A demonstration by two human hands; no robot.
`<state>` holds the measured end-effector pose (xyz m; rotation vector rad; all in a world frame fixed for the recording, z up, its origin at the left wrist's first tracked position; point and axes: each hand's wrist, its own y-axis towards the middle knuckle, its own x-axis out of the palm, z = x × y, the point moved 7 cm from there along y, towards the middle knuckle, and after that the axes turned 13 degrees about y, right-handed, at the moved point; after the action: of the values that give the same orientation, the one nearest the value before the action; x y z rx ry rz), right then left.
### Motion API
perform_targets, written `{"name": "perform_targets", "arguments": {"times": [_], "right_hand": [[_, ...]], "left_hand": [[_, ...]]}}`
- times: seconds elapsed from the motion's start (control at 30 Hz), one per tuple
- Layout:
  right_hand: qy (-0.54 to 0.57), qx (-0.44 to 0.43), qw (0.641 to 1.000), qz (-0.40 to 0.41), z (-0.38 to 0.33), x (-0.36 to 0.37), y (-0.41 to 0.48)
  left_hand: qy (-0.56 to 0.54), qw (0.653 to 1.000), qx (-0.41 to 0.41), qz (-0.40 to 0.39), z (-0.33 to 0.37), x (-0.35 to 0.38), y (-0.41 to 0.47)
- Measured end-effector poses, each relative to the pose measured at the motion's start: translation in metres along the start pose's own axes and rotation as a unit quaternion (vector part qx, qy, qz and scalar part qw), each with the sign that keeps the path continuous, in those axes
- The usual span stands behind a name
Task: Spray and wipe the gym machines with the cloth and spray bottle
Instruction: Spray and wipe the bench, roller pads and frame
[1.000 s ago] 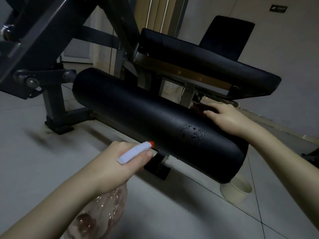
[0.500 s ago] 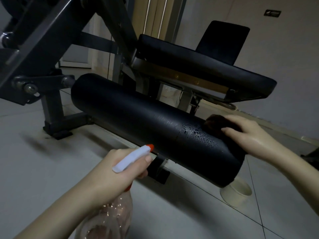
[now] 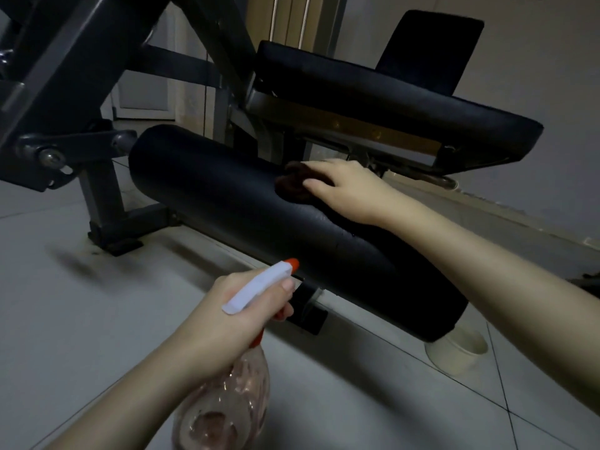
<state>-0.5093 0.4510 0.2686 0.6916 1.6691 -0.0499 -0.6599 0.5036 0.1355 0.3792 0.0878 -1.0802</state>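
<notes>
While my R grip (image 3: 350, 190) clutches the dark cloth (image 3: 292, 186) against the roller pad (image 3: 227, 203), frame ctr, my L grip (image 3: 220, 326) is closed round the spray bottle (image 3: 224, 407), lower ctr, nozzle toward pad.

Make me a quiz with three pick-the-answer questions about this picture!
1. Where is the cloth?
A) on the floor
B) on the black roller pad, under the right hand
C) on the seat pad
2. What colour is the nozzle tip of the spray bottle?
A) orange-red
B) green
C) blue
3. What is the left hand doing?
A) hanging open
B) gripping the spray bottle
C) pressing the floor
Answers: 1 B, the right hand holds it against the pad; 2 A, the tip shows orange-red; 3 B, its fingers curl round the bottle's top.
</notes>
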Motion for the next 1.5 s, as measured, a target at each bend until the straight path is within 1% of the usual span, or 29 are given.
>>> {"name": "perform_targets", "arguments": {"times": [0.17, 0.23, 0.3, 0.4, 0.5, 0.67, 0.73, 0.83, 0.97, 1.07, 1.17, 1.3, 1.43, 1.5], "right_hand": [[-0.034, -0.009, 0.999, -0.001, 0.013, -0.028, -0.073], [-0.054, -0.003, 0.999, -0.008, 0.018, -0.034, -0.102], [-0.108, -0.017, 0.994, 0.003, 0.019, -0.034, -0.120], [-0.212, -0.047, 0.976, 0.025, 0.011, -0.021, -0.117], [-0.253, -0.073, 0.963, 0.052, -0.008, -0.001, -0.089], [-0.222, -0.136, 0.964, 0.056, -0.046, 0.039, -0.031], [-0.195, -0.124, 0.971, 0.060, -0.053, 0.039, -0.022], [-0.172, -0.089, 0.980, 0.050, -0.044, 0.028, -0.045], [-0.207, -0.086, 0.973, 0.055, -0.022, 0.017, -0.110], [-0.247, -0.086, 0.964, 0.042, -0.010, 0.016, -0.133], [-0.267, -0.073, 0.960, 0.036, -0.016, 0.022, -0.117], [-0.236, -0.054, 0.969, 0.054, -0.027, 0.029, -0.082], [-0.209, -0.050, 0.976, 0.036, -0.023, 0.029, -0.075], [-0.204, -0.054, 0.977, 0.025, -0.021, 0.027, -0.073]], "left_hand": [[-0.011, 1.000, -0.003, 0.004, -0.001, 0.001, -0.004], [0.010, 1.000, 0.007, -0.019, 0.003, -0.001, -0.006], [0.038, 0.998, 0.025, -0.043, 0.009, -0.004, -0.007], [0.029, 0.999, 0.024, -0.028, 0.010, -0.011, -0.006], [0.001, 1.000, 0.011, 0.007, 0.005, -0.016, -0.001], [-0.033, 0.999, -0.010, 0.025, 0.000, -0.013, 0.006], [-0.052, 0.998, -0.019, 0.044, -0.001, -0.011, 0.007], [-0.055, 0.997, -0.027, 0.052, -0.001, -0.013, 0.004], [-0.066, 0.996, -0.027, 0.062, -0.003, -0.022, 0.001], [-0.075, 0.995, -0.017, 0.062, -0.001, -0.031, 0.001], [-0.076, 0.993, -0.020, 0.090, 0.003, -0.039, 0.003], [-0.084, 0.989, -0.031, 0.121, 0.002, -0.040, 0.005], [-0.077, 0.993, 0.001, 0.087, 0.015, -0.033, 0.003], [-0.074, 0.993, 0.000, 0.088, 0.015, -0.032, 0.004]]}}
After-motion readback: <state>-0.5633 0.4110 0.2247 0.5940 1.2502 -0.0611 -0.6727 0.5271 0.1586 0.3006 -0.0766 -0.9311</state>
